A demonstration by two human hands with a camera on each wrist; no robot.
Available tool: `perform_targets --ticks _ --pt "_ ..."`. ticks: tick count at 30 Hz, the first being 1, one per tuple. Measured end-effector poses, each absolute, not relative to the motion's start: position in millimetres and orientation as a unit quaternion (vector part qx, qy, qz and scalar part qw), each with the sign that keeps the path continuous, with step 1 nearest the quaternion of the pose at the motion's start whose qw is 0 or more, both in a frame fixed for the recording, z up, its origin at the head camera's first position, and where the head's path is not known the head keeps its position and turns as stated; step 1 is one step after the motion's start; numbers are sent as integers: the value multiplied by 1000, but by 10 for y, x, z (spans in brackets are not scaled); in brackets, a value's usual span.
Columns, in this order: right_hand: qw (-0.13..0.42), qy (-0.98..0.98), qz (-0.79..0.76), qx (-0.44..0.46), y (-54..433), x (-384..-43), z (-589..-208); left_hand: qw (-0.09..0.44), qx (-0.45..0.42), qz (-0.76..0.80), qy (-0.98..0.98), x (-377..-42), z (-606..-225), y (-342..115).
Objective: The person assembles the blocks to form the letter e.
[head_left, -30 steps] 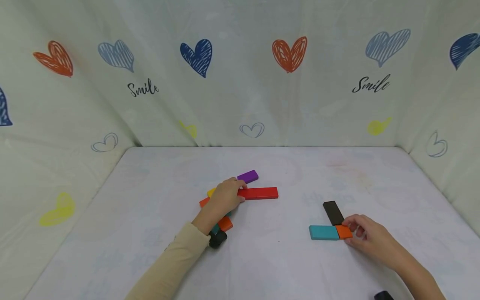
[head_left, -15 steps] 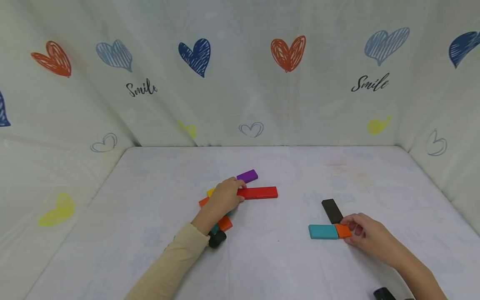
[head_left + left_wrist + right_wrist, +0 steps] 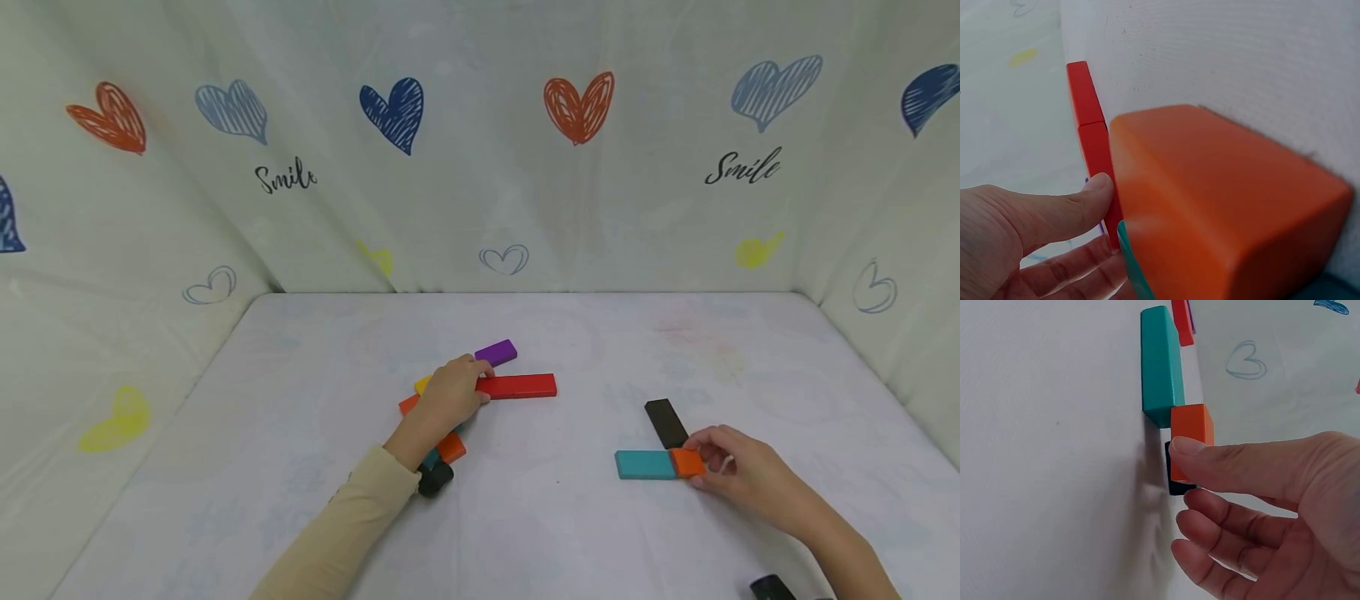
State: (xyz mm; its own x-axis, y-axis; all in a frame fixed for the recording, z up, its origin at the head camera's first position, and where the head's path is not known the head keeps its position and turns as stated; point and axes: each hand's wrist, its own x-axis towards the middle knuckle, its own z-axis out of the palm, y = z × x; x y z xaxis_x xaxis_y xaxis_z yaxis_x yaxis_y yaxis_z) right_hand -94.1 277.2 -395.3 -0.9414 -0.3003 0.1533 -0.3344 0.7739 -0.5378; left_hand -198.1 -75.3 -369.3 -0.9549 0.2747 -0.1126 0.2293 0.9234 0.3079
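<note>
My left hand (image 3: 447,392) grips the left end of a red bar (image 3: 521,386) between thumb and fingers. In the left wrist view the bar shows a seam, as two red blocks (image 3: 1088,94) end to end, with the thumb on the nearer one. A purple block (image 3: 496,352) lies just behind the fingers. On the right, my right hand (image 3: 742,471) pinches a small orange block (image 3: 687,462), its thumb across one face. This orange block's left end meets the end of a longer teal block (image 3: 645,465). A black block (image 3: 666,423) lies slanted behind them.
Under the left wrist sit an orange-red block (image 3: 408,404), another orange block (image 3: 452,447) and teal pieces, partly hidden; a yellow block (image 3: 422,384) pokes out behind. The white table (image 3: 555,533) ends at a curtain with printed hearts.
The teal block has shifted very slightly left with the orange block pressed at its end. My left hand stays in place on the red bar.
</note>
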Motion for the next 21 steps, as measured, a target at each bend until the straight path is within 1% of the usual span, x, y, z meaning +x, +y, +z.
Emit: perform_targets --ticks 3,5,7,11,14,17,21 --pt "53 -931 307 192 2738 -945 -3946 76 128 147 978 -1982 -3695 -757" --pt "55 -926 315 200 2699 -952 -3935 76 129 146 978 -1979 -3692 -756" --pt "39 -925 322 197 2644 -965 -3918 76 129 146 978 -1975 -3687 -755" --pt "-21 -931 324 169 2506 -1014 -3858 78 127 148 978 -1968 -3682 -753" --pt "-53 -931 325 155 2397 -1071 -3816 79 124 148 978 -1972 -3689 -752" --pt "-64 -931 326 151 2290 -1137 -3789 79 121 145 979 -1976 -3697 -751" --pt "-66 -931 325 150 2148 -1226 -3770 78 119 145 979 -1971 -3695 -748"
